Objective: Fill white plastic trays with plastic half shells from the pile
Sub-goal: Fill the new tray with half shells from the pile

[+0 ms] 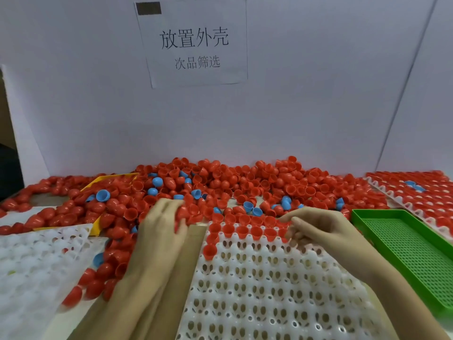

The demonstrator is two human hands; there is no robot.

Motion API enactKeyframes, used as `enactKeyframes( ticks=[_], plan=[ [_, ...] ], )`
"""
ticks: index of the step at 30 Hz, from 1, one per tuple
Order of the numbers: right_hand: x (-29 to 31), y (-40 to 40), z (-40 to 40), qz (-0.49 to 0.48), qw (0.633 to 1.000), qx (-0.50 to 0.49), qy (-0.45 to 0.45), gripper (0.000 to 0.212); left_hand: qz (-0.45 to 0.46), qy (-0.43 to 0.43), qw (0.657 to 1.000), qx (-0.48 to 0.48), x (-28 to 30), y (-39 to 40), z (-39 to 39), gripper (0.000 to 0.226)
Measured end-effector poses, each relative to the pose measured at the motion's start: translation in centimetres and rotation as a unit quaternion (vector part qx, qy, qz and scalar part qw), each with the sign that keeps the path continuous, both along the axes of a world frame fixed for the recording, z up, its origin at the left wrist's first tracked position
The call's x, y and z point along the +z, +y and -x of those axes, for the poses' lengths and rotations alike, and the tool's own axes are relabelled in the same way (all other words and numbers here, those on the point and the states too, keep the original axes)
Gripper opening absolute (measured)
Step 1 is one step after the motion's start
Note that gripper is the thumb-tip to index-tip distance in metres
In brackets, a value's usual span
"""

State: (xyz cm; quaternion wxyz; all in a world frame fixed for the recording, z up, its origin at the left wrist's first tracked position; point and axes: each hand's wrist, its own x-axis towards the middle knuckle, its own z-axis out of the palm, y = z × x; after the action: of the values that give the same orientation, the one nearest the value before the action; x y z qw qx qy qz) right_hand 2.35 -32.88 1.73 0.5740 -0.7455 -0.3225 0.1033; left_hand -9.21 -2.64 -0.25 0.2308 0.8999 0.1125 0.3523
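Head view: left hand (pixel 161 224) spread on glossy red shells (pixel 220 182); right hand (pixel 316 229) curled over dimpled white tray (pixel 269 290).

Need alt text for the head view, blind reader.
Two bare hands work at a white plastic tray with only its far cells filled with red half shells: left hand reaches into the red-and-blue shell pile, right hand at the tray's filled rows.

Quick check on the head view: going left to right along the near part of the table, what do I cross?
Empty white tray → left hand at the pile's edge → white tray being filled → right hand over its far row → green perforated tray.
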Motion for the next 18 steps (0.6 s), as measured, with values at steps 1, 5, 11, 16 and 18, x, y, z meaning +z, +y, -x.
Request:
enactKeyframes(
  ticks=[1,5,11,16,18],
  plan=[
    [-0.2,-0.2,-0.4,-0.011,1.0,-0.021,0.005,0.024,-0.022,0.013,0.998,0.055,-0.1,1.4,-0.1,0.038],
    [-1.2,-0.4,-1.2,-0.027,0.998,-0.051,0.023,0.03,-0.064,0.046,0.982,0.172,-0.5,5.0,-0.1,0.054],
    [-2.0,0.1,-1.5,-0.022,0.998,-0.044,0.029,0.028,-0.06,0.054,0.994,0.071,-2.5,2.8,-2.3,0.034],
    [-2.4,0.0,-1.7,-0.033,0.997,-0.056,0.035,0.028,-0.071,0.097,0.993,0.004,-2.0,3.1,-7.9,0.034],
    [-2.4,-0.1,-1.8,-0.04,0.996,-0.062,0.042,0.029,-0.138,0.157,0.978,0.021,-1.5,4.2,-9.6,0.033]
  ],
)
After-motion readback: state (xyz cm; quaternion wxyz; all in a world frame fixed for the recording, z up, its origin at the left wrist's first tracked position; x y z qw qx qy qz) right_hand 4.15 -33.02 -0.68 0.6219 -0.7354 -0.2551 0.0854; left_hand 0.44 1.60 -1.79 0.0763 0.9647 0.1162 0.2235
